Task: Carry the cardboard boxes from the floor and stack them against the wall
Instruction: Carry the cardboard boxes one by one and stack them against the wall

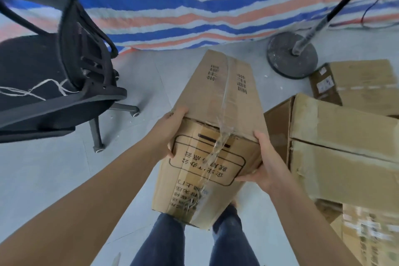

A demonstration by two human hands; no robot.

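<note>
The person holds one cardboard box [212, 136] in the air in front of the body, above the knees in blue jeans [166, 242]. The box is long and is tilted, with its far end pointing away toward the striped tarp [194, 6] and its near end low, close to the legs. Clear tape runs along its top seam and black printed characters are on its faces.

The left hand [172, 131] takes the box from the left side; the thumb lies on the upper edge and the fingers curl around the left corner. The right hand [263, 164] takes it from the right side, with the thumb on the top right edge and the fingers under the lower face. So both grips are clamped on this box, one on each side.

On the right, a large cardboard box [345, 147] lies just beside the held one, and it rests partly over other cartons. Behind it a third box [362, 84] with white labels lies on the floor [54, 168]. One more carton [371, 237] is at the lower right; it is blurred.

A black office chair [54, 84] stands on the left, with some white string on its seat. A round stand base [292, 57] with a dark pole stands on the floor near the tarp, behind the boxes.
</note>
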